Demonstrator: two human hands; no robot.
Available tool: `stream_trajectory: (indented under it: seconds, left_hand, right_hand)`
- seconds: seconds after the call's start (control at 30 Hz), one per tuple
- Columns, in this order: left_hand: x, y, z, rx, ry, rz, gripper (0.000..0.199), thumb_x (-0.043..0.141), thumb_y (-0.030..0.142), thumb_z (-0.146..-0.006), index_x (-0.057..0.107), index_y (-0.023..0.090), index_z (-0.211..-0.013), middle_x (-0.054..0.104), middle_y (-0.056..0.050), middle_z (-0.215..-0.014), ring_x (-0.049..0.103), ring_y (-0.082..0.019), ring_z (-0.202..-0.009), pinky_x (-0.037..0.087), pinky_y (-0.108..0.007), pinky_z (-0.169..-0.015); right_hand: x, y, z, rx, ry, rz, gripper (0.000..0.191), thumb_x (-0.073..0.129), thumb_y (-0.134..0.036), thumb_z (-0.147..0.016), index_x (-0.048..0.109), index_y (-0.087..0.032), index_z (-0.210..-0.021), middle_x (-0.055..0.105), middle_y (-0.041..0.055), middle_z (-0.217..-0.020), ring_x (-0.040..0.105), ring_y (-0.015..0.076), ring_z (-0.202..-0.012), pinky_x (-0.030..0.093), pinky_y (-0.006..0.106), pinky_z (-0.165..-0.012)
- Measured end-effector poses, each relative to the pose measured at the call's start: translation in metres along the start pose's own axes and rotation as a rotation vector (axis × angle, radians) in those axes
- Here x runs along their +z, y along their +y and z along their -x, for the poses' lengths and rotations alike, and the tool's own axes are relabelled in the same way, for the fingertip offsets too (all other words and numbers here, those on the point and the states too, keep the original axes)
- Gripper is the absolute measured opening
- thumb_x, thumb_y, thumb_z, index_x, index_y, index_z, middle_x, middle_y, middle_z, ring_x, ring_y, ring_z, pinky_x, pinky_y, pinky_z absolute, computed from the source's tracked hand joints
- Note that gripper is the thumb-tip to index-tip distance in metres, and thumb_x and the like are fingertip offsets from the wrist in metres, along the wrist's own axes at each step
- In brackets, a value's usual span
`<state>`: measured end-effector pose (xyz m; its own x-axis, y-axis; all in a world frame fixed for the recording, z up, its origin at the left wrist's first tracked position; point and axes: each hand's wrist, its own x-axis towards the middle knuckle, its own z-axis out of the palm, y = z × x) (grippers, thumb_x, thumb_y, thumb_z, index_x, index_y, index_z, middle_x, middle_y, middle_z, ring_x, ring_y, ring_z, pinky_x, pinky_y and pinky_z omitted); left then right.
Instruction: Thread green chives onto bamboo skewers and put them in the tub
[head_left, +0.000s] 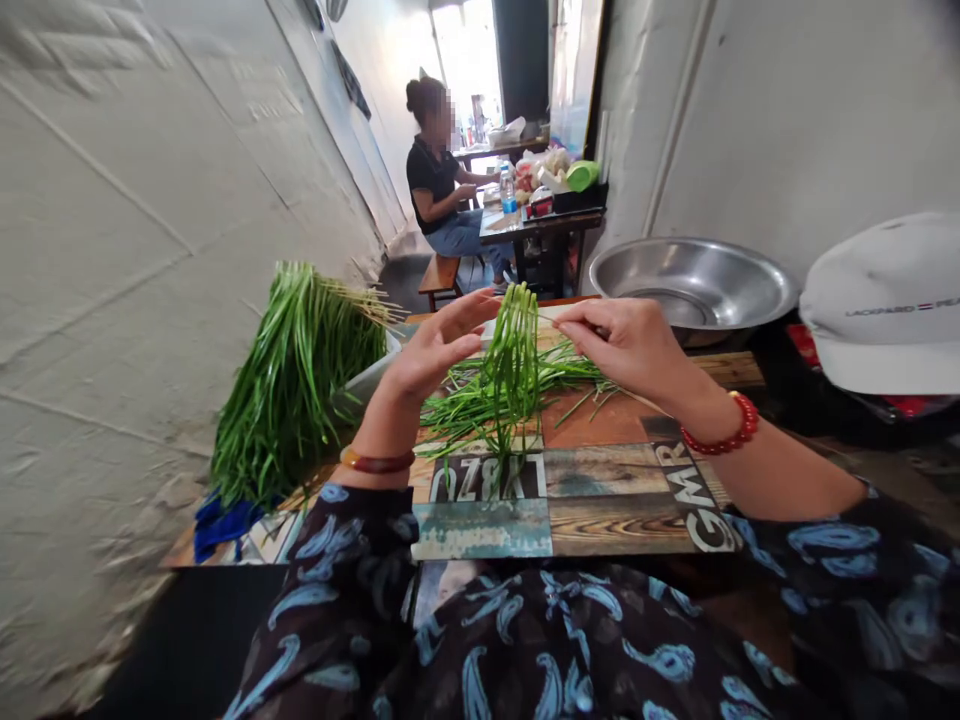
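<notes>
My right hand (pixel 634 345) pinches a thin wooden skewer (pixel 547 318) above the table. Several long green chives (pixel 513 350) are threaded on it by their stem ends, leaves hanging down. Beside the tip end is my left hand (pixel 431 350), its fingers stretched out and the thumb apart; whether a fingertip touches the stems is hard to see. Loose chives (pixel 457 405) lie spread on the patterned tabletop (pixel 600 515) beneath. A thick pile of skewered chives (pixel 292 370) drapes over a pale container (pixel 379 362) on the left, with skewer ends pointing right.
Behind my right hand stands a wide metal basin (pixel 694 285). A white cap (pixel 885 310) is at the far right, and a blue cloth (pixel 217 525) lies under the pile. Farther back, a person (pixel 435 180) sits at another table (pixel 517 222) holding a bottle (pixel 508 190) and bags.
</notes>
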<state>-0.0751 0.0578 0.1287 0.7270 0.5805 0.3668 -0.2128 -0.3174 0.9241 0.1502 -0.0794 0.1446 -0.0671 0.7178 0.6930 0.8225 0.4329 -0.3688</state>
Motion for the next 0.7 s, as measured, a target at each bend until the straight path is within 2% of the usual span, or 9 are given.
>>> stream_trajectory:
  seconds: [0.07, 0.13, 0.2, 0.33, 0.43, 0.57, 0.63, 0.7]
  left_hand:
    - [0.007, 0.002, -0.005, 0.013, -0.081, 0.068, 0.077, 0.086, 0.049, -0.067, 0.061, 0.016, -0.132, 0.069, -0.016, -0.127, 0.059, -0.033, -0.127, 0.043, -0.044, -0.110]
    - [0.015, 0.000, -0.007, -0.051, -0.181, 0.135, 0.070, 0.086, 0.046, -0.068, 0.065, 0.013, -0.125, 0.076, -0.015, -0.107, 0.070, -0.030, -0.108, 0.050, -0.043, -0.102]
    - [0.019, -0.005, -0.003, -0.135, -0.250, 0.192, 0.060, 0.086, 0.042, -0.069, 0.068, 0.011, -0.117, 0.077, -0.012, -0.091, 0.074, -0.025, -0.087, 0.056, -0.039, -0.088]
    - [0.012, -0.013, 0.017, -0.250, -0.265, 0.179, 0.048, 0.086, 0.038, -0.068, 0.069, 0.009, -0.103, 0.071, -0.005, -0.068, 0.067, -0.016, -0.061, 0.055, -0.028, -0.063]
    - [-0.005, -0.004, 0.031, -0.312, -0.203, 0.068, 0.040, 0.083, 0.040, -0.071, 0.068, 0.010, -0.093, 0.065, -0.001, -0.062, 0.058, -0.010, -0.050, 0.047, -0.022, -0.049]
    - [-0.025, 0.007, 0.041, -0.297, -0.146, -0.179, 0.029, 0.077, 0.040, -0.078, 0.063, 0.014, -0.075, 0.060, 0.000, -0.061, 0.050, -0.007, -0.047, 0.039, -0.019, -0.044]
    - [-0.030, -0.003, 0.047, -0.335, -0.188, -0.308, 0.026, 0.073, 0.040, -0.081, 0.064, 0.015, -0.079, 0.058, 0.002, -0.060, 0.048, -0.007, -0.047, 0.039, -0.019, -0.044]
    - [-0.030, -0.024, 0.056, -0.405, -0.281, -0.417, 0.028, 0.070, 0.043, -0.082, 0.067, 0.016, -0.089, 0.060, 0.003, -0.061, 0.050, -0.008, -0.048, 0.041, -0.020, -0.046]
  right_hand:
    - [0.005, -0.010, -0.005, -0.023, -0.006, -0.015, 0.021, 0.055, -0.023, -0.094, 0.076, -0.017, -0.092, 0.075, 0.0035, -0.079, 0.062, 0.0133, -0.066, 0.041, 0.026, -0.063]
    - [0.010, -0.017, -0.010, -0.045, 0.001, -0.013, 0.020, 0.056, -0.023, -0.094, 0.075, -0.017, -0.091, 0.074, 0.0032, -0.079, 0.062, 0.0132, -0.066, 0.041, 0.027, -0.063]
    - [0.012, -0.020, -0.016, -0.043, 0.030, -0.001, 0.019, 0.057, -0.022, -0.093, 0.075, -0.017, -0.088, 0.074, 0.0030, -0.078, 0.062, 0.0135, -0.067, 0.042, 0.027, -0.063]
    - [0.007, -0.020, -0.023, 0.050, 0.118, -0.037, 0.018, 0.057, -0.025, -0.092, 0.073, -0.018, -0.087, 0.069, 0.0006, -0.069, 0.060, 0.0122, -0.061, 0.044, 0.026, -0.059]
    - [0.002, -0.021, -0.017, 0.167, 0.142, -0.128, 0.018, 0.059, -0.030, -0.093, 0.071, -0.017, -0.088, 0.065, -0.0015, -0.062, 0.056, 0.0096, -0.053, 0.043, 0.023, -0.052]
    - [0.010, -0.021, 0.013, 0.355, 0.107, -0.312, 0.020, 0.061, -0.034, -0.092, 0.070, -0.017, -0.090, 0.063, -0.0028, -0.060, 0.049, 0.0058, -0.043, 0.037, 0.020, -0.042]
    - [0.024, -0.017, 0.040, 0.486, 0.049, -0.449, 0.024, 0.061, -0.039, -0.091, 0.068, -0.016, -0.091, 0.063, -0.0025, -0.061, 0.049, 0.0052, -0.041, 0.036, 0.019, -0.040]
    - [0.043, -0.010, 0.071, 0.648, -0.034, -0.594, 0.029, 0.061, -0.045, -0.090, 0.065, -0.016, -0.092, 0.062, -0.0030, -0.060, 0.048, 0.0054, -0.040, 0.036, 0.019, -0.039]
